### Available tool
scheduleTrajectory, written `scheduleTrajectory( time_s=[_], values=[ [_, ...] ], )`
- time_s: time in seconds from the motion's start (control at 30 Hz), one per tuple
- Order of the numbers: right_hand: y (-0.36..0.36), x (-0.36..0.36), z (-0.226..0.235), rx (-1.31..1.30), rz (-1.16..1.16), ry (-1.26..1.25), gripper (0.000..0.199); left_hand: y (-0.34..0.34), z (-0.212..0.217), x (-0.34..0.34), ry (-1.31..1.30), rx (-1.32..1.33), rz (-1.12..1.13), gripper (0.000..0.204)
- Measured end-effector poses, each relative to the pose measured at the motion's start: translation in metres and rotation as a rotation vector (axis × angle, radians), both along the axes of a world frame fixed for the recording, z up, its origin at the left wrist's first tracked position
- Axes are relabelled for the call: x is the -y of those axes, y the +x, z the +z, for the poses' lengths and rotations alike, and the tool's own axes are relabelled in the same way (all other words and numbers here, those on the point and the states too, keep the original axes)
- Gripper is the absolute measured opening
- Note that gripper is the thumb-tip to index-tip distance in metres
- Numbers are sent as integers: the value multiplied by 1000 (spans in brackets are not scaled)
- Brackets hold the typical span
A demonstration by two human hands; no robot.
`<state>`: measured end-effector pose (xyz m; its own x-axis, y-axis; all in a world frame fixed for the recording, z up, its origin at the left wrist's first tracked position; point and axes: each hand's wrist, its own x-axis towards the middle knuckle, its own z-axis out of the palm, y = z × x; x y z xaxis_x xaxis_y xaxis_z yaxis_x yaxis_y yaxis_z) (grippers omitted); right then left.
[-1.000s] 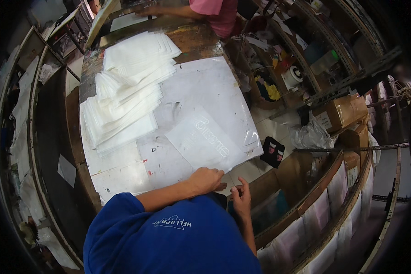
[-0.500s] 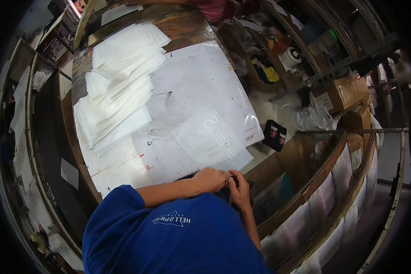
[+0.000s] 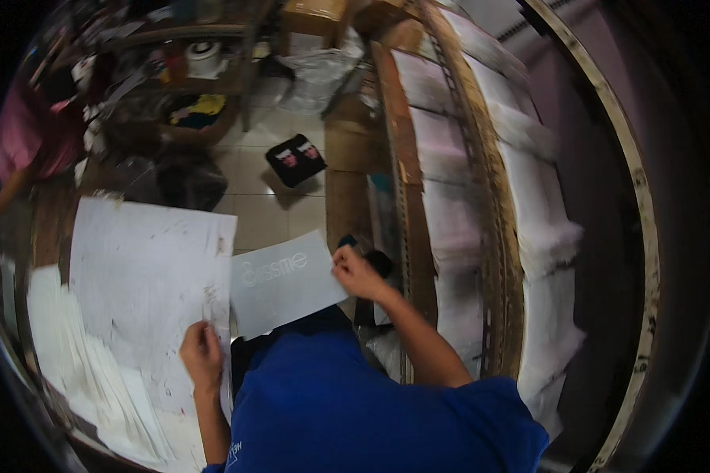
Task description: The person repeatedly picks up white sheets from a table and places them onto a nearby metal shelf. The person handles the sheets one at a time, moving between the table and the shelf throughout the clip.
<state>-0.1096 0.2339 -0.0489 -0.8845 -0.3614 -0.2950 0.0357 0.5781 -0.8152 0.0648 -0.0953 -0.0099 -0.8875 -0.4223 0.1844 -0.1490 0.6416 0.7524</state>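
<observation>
A translucent whitish plastic bag or sheet [image 3: 280, 288] with pale printed lettering stretches in front of my body, past the table's edge and over the floor. My right hand [image 3: 355, 272] pinches it at its far right edge. My left hand [image 3: 202, 355] is apart from it, above the right side of the white-covered table [image 3: 146, 260]. Its fingers are loosely bent, thumb apart, with nothing visible in them. To the left of that hand, a fanned row of similar translucent sheets [image 3: 95, 378] lies on the table.
A rack [image 3: 481, 197] with several stacks of white sheets [image 3: 532, 213] runs along my right. On the tiled floor ahead is a black item [image 3: 296, 160] with printed pictures. Cardboard boxes [image 3: 315, 16] stand beyond. Another person in a pink top [image 3: 35, 130] is at the far left.
My view has swung right toward the rack. The printed translucent sheet has come off the table in my right hand. My hands, close together before, are now wide apart.
</observation>
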Motion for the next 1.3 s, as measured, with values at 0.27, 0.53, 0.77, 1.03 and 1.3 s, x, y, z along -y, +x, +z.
scheduleTrajectory(
  time_s=[0.27, 0.53, 0.77, 1.03, 1.3],
  values=[
    [-47, -188, -19, -227, -778, -87, 18, 11, -31, 37, -121, 17, 126, 11],
    [-59, -292, -48, -96, -1327, -177, 10, 7, -33, 34, -238, 13, 121, 9],
    [-47, -291, -66, -86, -1570, -130, 15, 7, -36, 34, -237, 25, 130, 9],
    [-32, -295, -71, -122, -1531, -276, 21, 7, -36, 34, -228, 36, 127, 9],
    [-36, -293, -71, -110, -1516, -323, 16, 9, -36, 34, -181, 55, 138, 8]
  ],
)
